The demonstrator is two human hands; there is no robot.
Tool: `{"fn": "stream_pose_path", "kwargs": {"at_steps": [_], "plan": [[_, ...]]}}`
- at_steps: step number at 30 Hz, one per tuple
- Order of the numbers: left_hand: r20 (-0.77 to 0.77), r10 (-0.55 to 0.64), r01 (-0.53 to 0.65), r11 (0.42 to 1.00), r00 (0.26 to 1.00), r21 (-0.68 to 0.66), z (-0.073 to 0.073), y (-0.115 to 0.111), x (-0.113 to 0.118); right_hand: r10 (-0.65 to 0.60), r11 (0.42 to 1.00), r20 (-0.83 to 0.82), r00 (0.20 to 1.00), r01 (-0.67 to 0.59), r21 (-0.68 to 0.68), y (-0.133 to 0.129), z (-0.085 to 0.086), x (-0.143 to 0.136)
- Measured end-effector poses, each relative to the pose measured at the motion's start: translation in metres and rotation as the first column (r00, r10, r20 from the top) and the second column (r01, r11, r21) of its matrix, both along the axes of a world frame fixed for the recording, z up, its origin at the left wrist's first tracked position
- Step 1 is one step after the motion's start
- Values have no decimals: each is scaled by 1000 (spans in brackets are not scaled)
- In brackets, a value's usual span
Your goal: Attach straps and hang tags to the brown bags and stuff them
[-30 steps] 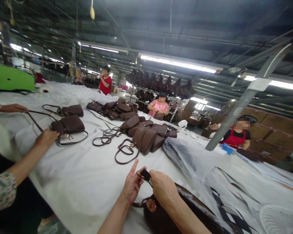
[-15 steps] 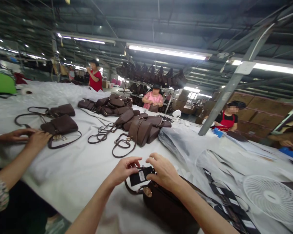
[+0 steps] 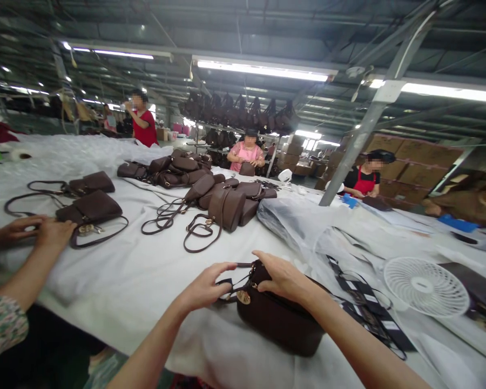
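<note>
A dark brown handbag (image 3: 283,327) lies on the white-covered table in front of me, with a round gold charm (image 3: 243,296) at its left end. My right hand (image 3: 281,276) grips its top edge, thumb on the near side and fingers over the far side. Left of the bag, my left hand (image 3: 206,286) pinches a black tag (image 3: 225,283), mostly hidden by the fingers. Thin cord runs from the tag to the bag's end, near the strap hardware.
Several brown handbags (image 3: 227,208) are piled ahead. At left, a co-worker's hands (image 3: 51,232) touch another bag (image 3: 89,207). A white fan (image 3: 425,286) and black labelled tags (image 3: 362,300) lie at right, near clear plastic (image 3: 289,221). A grey post (image 3: 350,143) rises behind.
The black tag, lying broad and flat between both hands before, now shows only a small part at my left fingers. My right hand has shifted onto the bag's top; the view has turned slightly right.
</note>
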State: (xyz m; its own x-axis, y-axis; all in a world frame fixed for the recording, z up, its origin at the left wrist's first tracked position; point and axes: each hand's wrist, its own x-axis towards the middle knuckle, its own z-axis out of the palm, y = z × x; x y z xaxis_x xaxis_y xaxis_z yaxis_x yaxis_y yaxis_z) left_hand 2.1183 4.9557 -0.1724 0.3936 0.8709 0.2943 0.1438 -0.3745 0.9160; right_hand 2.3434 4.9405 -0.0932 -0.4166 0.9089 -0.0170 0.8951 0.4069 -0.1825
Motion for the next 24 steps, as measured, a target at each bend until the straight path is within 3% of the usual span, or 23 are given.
{"fn": "stream_pose_path", "kwargs": {"at_steps": [4, 9, 13, 16, 17, 19, 22, 24], "plan": [[-109, -30, 46, 989, 994, 143, -15, 9, 34, 11, 1000, -1, 1000, -11, 5, -5, 4, 11], [-248, 34, 20, 977, 968, 212, -36, 27, 17, -79, 997, -52, 995, 78, -26, -20, 12, 28], [-274, 12, 59, 967, 962, 248, -22, 25, 5, -51, 999, -79, 996, 51, -9, -26, 20, 44], [-209, 215, -138, 934, 954, 330, -4, 14, 6, -126, 992, 24, 992, 126, -2, -29, 19, 58], [-228, 220, -148, 944, 949, 296, -1, 9, 7, -155, 988, 60, 986, 155, 4, -31, 17, 62], [-331, 36, 0, 994, 943, 109, -2, -4, 7, -188, 982, 102, 977, 185, 32, -36, 9, 69], [-433, -315, 285, 949, 845, -135, -21, -22, 9, -200, 976, 69, 977, 192, 105, -45, -1, 76], [-439, -355, 319, 935, 825, -156, -37, -30, 12, -209, 968, -20, 978, 210, 136, -49, 4, 83]]}}
